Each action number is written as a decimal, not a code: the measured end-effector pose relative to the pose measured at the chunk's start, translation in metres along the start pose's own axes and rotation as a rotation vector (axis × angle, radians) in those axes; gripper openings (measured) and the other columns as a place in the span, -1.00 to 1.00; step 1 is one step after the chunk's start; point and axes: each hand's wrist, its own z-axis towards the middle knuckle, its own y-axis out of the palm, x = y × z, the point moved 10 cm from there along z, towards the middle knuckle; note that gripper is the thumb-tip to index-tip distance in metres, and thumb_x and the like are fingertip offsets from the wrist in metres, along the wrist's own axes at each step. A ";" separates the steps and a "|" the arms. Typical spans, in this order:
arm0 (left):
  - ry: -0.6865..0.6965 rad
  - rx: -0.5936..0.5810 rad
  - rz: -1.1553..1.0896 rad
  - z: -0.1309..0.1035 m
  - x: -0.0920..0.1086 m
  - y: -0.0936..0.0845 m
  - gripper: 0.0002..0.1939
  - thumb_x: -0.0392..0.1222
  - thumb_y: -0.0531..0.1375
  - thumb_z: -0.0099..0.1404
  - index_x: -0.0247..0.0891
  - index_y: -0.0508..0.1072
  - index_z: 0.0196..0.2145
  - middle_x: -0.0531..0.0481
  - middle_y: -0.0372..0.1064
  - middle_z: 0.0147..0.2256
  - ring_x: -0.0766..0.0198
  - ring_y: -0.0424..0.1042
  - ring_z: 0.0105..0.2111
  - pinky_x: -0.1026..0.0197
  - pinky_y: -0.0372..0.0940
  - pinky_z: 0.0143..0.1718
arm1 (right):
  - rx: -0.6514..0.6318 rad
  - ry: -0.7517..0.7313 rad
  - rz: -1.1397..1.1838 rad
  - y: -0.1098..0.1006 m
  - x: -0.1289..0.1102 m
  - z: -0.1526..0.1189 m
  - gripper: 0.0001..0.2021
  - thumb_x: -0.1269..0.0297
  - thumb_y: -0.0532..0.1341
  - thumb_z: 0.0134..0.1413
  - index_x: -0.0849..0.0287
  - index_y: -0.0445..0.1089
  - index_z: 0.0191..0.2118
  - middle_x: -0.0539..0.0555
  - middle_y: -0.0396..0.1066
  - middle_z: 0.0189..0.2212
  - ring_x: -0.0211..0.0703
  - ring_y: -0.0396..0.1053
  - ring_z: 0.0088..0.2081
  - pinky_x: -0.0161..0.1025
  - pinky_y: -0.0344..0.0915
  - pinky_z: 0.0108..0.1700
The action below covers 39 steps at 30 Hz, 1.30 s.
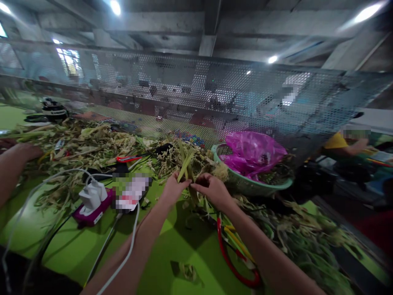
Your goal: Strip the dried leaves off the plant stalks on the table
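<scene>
My left hand (pixel 176 186) is closed on a pale green strip of dried leaf (pixel 186 164) that sticks up between my hands. Close beside it, my right hand (pixel 211 188) pinches the lower part of the same leaf strip, thumb and fingertips together. Behind both hands lies a heap of dry, curled leaf scraps (pixel 168 164). Under my right forearm are red-handled scissors or pliers (pixel 221 250), partly hidden, with a yellow handle (pixel 238 241) next to them. A small curled scrap (pixel 188 271) rests on the green tabletop (pixel 166 254) nearer to me.
A green basket (pixel 260 188) with a pink plastic bag (pixel 254 153) stands right of centre. A purple power strip (pixel 93 211), white cables and a phone (pixel 134 192) lie left. A perforated metal screen (pixel 184 90) runs behind. Another person's hand (pixel 26 152) is at far left.
</scene>
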 end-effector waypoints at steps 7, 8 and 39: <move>-0.092 -0.094 -0.001 0.000 -0.016 0.009 -0.69 -0.10 0.26 0.00 -0.28 0.42 -0.28 0.20 0.10 -0.69 0.50 -0.02 -0.72 0.36 -0.08 -0.65 | -0.039 0.143 0.388 0.007 0.022 -0.004 -0.89 0.26 0.20 -0.21 0.17 0.31 -0.49 -0.08 0.30 -0.63 -0.25 0.27 -0.56 -0.29 0.24 -0.44; -0.113 -0.104 -0.001 0.000 -0.020 0.010 -0.70 -0.08 0.25 0.02 -0.28 0.42 -0.29 0.22 0.04 -0.70 0.51 -0.06 -0.73 0.36 -0.13 -0.67 | -0.049 0.169 0.449 0.008 0.024 -0.005 -0.89 0.26 0.20 -0.21 0.17 0.29 -0.50 -0.08 0.29 -0.63 -0.26 0.26 -0.57 -0.30 0.24 -0.46; 0.009 0.017 0.097 0.000 -0.003 -0.002 -0.85 -0.17 0.24 0.00 -0.30 0.42 -0.46 0.09 0.31 -0.56 0.36 0.25 -0.53 0.31 0.15 -0.42 | -0.036 0.155 0.625 0.016 0.010 -0.015 -0.88 0.28 0.21 -0.17 0.18 0.31 -0.43 -0.04 0.32 -0.51 -0.30 0.23 -0.51 -0.34 0.24 -0.44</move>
